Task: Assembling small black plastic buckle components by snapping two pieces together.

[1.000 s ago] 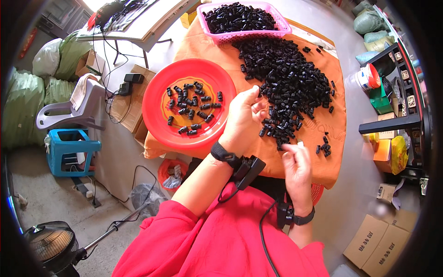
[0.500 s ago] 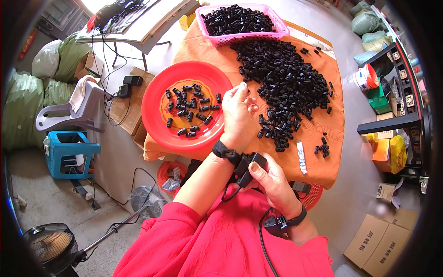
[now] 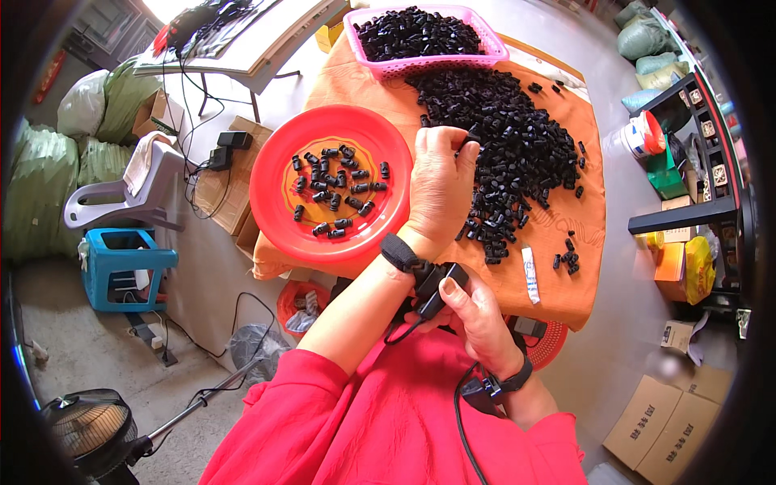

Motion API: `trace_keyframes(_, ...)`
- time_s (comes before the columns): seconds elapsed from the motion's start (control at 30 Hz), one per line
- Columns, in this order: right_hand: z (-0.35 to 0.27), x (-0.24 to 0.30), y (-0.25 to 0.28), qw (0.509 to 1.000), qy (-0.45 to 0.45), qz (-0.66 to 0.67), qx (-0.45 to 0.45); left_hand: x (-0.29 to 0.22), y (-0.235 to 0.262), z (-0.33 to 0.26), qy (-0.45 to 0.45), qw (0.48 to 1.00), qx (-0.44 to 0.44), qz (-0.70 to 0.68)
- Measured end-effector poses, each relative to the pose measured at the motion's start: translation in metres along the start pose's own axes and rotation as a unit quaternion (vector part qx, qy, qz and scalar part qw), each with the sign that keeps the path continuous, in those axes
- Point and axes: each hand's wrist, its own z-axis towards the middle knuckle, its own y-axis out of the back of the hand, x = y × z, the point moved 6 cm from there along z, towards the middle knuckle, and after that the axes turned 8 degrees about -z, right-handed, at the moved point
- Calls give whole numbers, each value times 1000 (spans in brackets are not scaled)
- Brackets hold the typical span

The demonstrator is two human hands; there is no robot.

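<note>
My left hand (image 3: 440, 186) reaches over the near left edge of a heap of small black cylindrical pieces (image 3: 517, 153). Its thumb and forefinger are pinched together on one black piece (image 3: 472, 137). Closer to my body, my right hand (image 3: 485, 319) is curled beside the black box (image 3: 440, 289) strapped at my left wrist. The right thumb lies against the box's edge. That box hides the right fingertips, so what they hold cannot be made out. Several black pieces lie scattered on a round red plate (image 3: 275, 218) left of my left hand.
A pink basket (image 3: 388, 70) full of black pieces stands at the back of the orange cloth (image 3: 566, 291). A white printed strip (image 3: 530, 275) and a few loose pieces lie to the right. A blue stool (image 3: 125, 250) and a fan (image 3: 89, 428) stand on the left.
My left hand has moved right and turned over, from beside the plate to the heap, and now pinches a black piece. My right hand stays almost where it was.
</note>
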Motion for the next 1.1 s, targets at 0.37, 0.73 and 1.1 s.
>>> trace_keyframes(0.37,-4,2,2,994,27,-101,33,32,-10,-28,423,821,3,-383)
trace_keyframes(0.73,-25,16,41,970,29,-231,-77,29,-10,-46,512,730,89,-444)
trace_keyframes(1.1,-39,21,125,507,146,-739,-419,8,23,-109,570,671,231,-414)
